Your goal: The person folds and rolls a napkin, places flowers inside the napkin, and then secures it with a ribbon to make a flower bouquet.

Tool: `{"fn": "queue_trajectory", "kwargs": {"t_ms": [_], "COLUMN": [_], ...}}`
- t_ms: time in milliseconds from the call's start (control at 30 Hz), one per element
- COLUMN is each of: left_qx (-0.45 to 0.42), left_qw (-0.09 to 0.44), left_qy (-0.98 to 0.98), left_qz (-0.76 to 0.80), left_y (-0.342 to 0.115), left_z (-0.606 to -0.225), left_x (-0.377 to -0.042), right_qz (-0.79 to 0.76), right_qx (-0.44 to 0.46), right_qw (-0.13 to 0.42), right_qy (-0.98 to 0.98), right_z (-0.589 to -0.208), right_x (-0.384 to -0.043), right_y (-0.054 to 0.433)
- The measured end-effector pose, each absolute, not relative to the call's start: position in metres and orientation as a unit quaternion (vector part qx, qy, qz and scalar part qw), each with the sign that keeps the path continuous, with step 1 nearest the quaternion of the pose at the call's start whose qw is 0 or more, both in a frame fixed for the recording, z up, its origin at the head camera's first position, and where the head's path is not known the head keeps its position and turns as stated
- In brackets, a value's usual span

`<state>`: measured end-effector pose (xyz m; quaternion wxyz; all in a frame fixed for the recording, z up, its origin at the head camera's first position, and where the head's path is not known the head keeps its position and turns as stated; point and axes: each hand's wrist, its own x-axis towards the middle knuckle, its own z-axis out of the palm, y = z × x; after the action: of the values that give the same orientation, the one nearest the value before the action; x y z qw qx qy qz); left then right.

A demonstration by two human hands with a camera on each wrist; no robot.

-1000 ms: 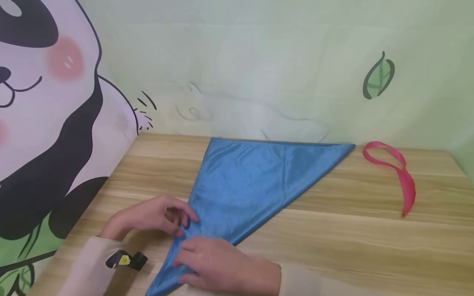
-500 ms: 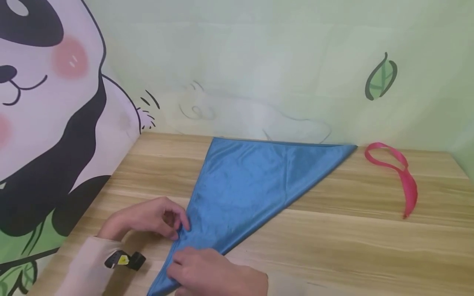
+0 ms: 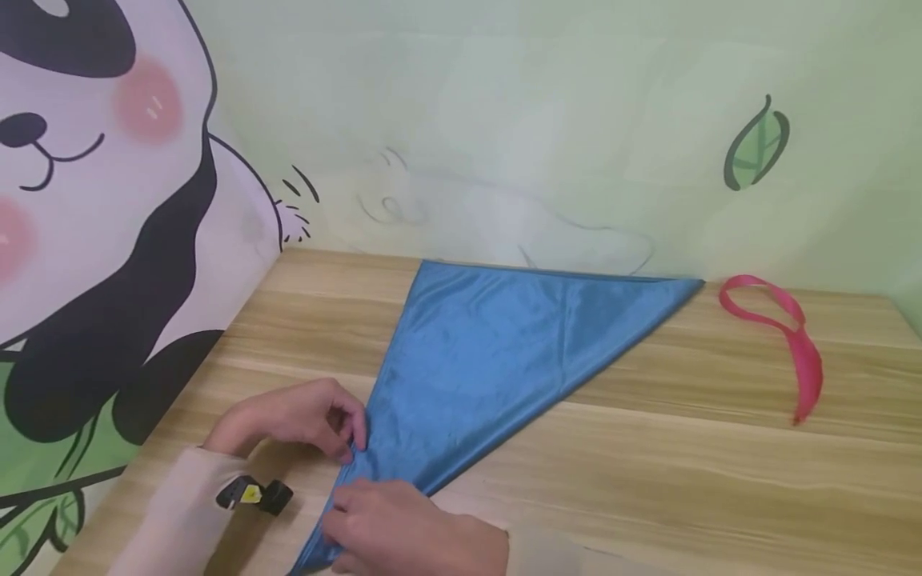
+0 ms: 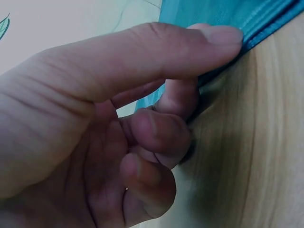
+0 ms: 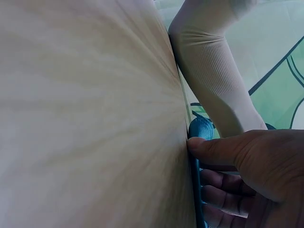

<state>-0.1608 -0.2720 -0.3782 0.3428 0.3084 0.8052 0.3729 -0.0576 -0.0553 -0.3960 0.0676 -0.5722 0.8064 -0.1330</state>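
Pale green covered the wall (image 3: 519, 96), with a big panda (image 3: 72, 176) drawn at the left and a leaf (image 3: 756, 152) high at the right. Wood-grained, the bench (image 3: 648, 480) ran up to it. Blue and slightly shiny, the cloth (image 3: 475, 352) lay flat on the bench in a triangular shape, one long edge along the back near the wall, its lowest tip near the bottom of the head view.

A pale sleeve (image 3: 173, 512) led to the left hand (image 3: 302, 416), at the cloth's left edge. The right hand (image 3: 410, 528) was just below it, over the lower tip. From the head, both grips were partly hidden by the knuckles. The left wrist view showed the left grip narrow, thumb and forefinger pinching the cloth's stitched edge, the other fingers curled. The right wrist view showed the right thumb on the near side of the cloth's edge and the fingers behind, a narrow hold, with a rounded blue bulge just past the thumb.

Only the head view showed the pink ribbon (image 3: 808, 368), looped near the cloth's right corner, and the small black device (image 3: 252, 494) at the left cuff.
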Motion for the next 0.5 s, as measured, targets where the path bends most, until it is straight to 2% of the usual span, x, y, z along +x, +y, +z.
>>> {"fn": "queue_trajectory", "kwargs": {"t_ms": [333, 500], "left_qx": [0.301, 0.300], "left_qw": [0.346, 0.345], "left_qy": [0.807, 0.806], "left_qz": [0.373, 0.376], "left_y": [-0.271, -0.271], "left_z": [-0.378, -0.379], "left_x": [-0.160, -0.160], "right_qz": [-0.110, -0.109], "right_qx": [-0.602, -0.602], "right_qw": [0.005, -0.002], "right_qy": [0.791, 0.791], "right_z": [-0.404, -0.406], "right_x": [-0.052, -0.049], "right_y": [-0.075, -0.081]}}
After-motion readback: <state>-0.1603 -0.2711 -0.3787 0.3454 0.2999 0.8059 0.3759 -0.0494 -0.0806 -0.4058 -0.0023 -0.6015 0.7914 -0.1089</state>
